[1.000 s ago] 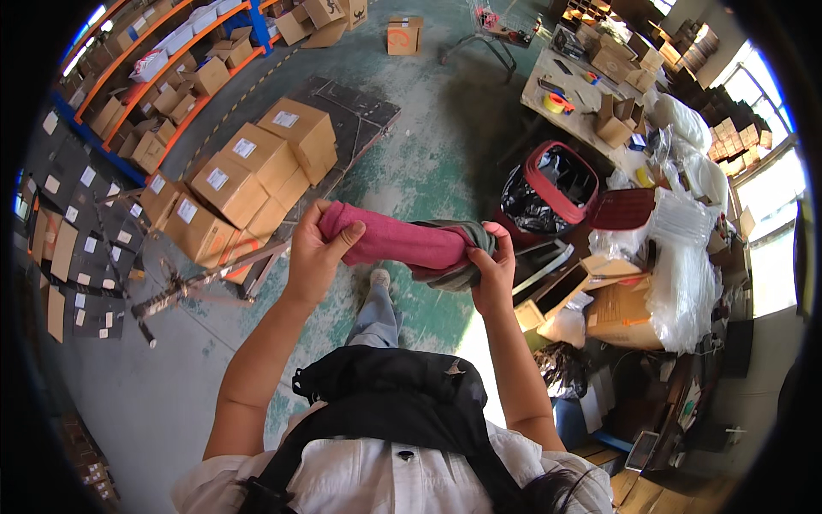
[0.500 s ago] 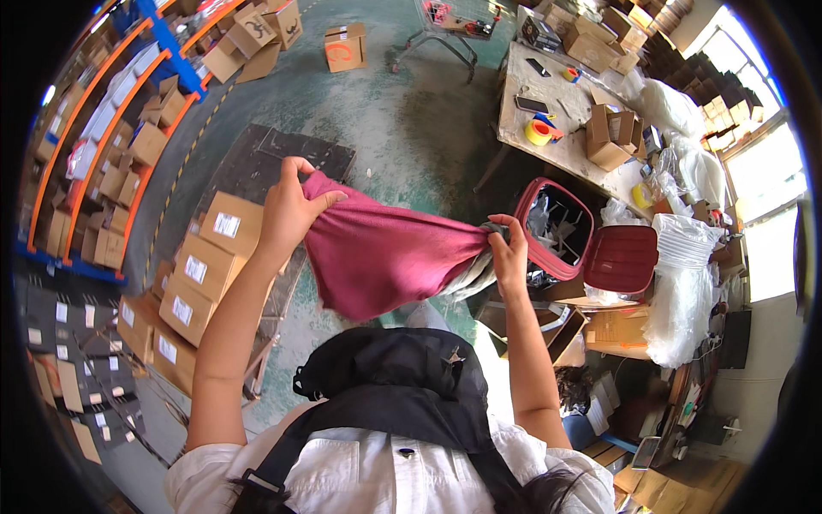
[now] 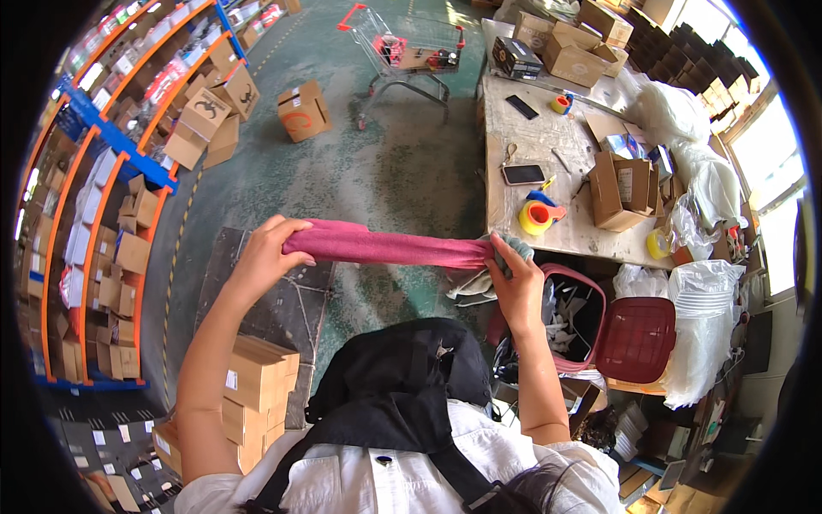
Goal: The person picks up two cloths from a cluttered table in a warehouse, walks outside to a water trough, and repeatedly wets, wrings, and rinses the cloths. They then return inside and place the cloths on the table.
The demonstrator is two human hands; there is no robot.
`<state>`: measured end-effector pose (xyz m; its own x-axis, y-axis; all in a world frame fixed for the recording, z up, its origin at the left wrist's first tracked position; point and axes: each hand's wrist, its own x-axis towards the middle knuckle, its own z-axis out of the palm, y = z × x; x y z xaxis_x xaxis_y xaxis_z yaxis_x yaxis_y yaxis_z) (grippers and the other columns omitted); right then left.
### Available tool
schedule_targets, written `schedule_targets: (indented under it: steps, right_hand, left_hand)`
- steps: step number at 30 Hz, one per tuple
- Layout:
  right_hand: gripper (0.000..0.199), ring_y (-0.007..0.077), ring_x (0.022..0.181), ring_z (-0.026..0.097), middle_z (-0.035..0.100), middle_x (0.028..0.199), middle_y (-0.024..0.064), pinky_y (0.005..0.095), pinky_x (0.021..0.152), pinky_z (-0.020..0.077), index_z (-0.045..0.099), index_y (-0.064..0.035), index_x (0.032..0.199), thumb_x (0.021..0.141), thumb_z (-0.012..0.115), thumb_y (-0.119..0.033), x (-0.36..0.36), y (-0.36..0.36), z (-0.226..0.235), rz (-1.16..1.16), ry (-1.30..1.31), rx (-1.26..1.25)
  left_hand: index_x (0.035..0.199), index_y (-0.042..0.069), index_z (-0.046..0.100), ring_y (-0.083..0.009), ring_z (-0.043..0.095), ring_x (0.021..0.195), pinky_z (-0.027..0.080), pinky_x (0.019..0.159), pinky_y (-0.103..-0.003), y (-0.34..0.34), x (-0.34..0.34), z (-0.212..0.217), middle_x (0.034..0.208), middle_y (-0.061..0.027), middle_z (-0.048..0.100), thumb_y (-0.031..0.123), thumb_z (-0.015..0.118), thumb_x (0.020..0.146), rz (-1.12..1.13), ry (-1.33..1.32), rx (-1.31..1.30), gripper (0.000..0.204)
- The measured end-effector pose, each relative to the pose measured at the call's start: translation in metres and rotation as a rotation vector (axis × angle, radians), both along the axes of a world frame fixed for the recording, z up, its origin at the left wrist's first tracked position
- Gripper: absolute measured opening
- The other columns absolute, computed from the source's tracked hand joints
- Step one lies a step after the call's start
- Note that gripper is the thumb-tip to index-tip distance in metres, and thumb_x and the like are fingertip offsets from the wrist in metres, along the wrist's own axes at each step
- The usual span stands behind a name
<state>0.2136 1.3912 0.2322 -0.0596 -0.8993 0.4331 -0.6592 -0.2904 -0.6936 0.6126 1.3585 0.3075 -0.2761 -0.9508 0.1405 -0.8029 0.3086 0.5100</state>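
A dark pink cloth (image 3: 390,248) is stretched between my two hands in front of me, drawn into a narrow, nearly level band. At its left end my left hand (image 3: 267,255) pinches it between thumb and fingers. My right hand (image 3: 516,283) grips the other end, where a grey-green cloth (image 3: 516,248) shows bunched at the fingers. Some pale grey fabric (image 3: 471,284) hangs below that end; whether it is one piece with the pink cloth I cannot tell.
To the right stands a worktable (image 3: 505,128) with phones, tape dispensers and an opened carton (image 3: 623,193). Below it sits a red bin (image 3: 561,276) with its lid (image 3: 635,340) swung open. Stacked cartons (image 3: 257,377) stand lower left, shelving (image 3: 111,137) farther left, a shopping cart (image 3: 402,60) ahead.
The pink cloth has gone from a wide hanging sheet to a narrow taut band. Both hands have moved a little lower in the picture, and the view has shifted toward the cart and table.
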Motion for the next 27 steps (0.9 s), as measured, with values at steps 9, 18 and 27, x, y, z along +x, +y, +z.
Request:
schedule_targets:
  steps: [9, 18, 27]
  right_hand:
    - [0.018, 0.0393, 0.088, 0.063, 0.066, 0.094, 0.0169, 0.0446, 0.077, 0.0512, 0.066, -0.0065, 0.105, 0.088, 0.070, -0.004, -0.012, -0.211, 0.029, -0.184, 0.139, -0.054]
    - [0.012, 0.0033, 0.078, 0.054, 0.062, 0.086, -0.0018, 0.0182, 0.069, 0.0404, 0.063, -0.0045, 0.090, 0.088, 0.075, -0.005, -0.042, -0.392, 0.109, -0.193, -0.538, -0.100]
    - [0.073, 0.0189, 0.115, 0.063, 0.065, 0.127, 0.0066, 0.0377, 0.101, 0.0503, 0.053, -0.0014, 0.140, 0.097, 0.058, -0.060, -0.134, -0.597, 0.031, -0.416, -1.333, 0.248]
  left_hand:
    - [0.092, 0.003, 0.069, -0.0304, 0.060, 0.083, 0.049, 0.074, -0.040, -0.280, -0.012, -0.003, 0.087, -0.0106, 0.056, 0.002, 0.078, 0.074, -0.174, -0.035, -0.258, 0.020]
    - [0.080, 0.000, 0.062, -0.0108, 0.057, 0.079, 0.045, 0.070, -0.029, -0.608, -0.069, 0.069, 0.090, -0.0029, 0.063, 0.020, 0.073, 0.090, -0.696, 0.227, 0.400, 0.025]
    - [0.158, 0.004, 0.024, -0.0306, 0.047, 0.139, 0.037, 0.117, -0.051, -0.833, -0.225, -0.021, 0.154, -0.0136, 0.044, 0.089, 0.047, 0.077, -0.709, 1.417, 1.392, 0.120]
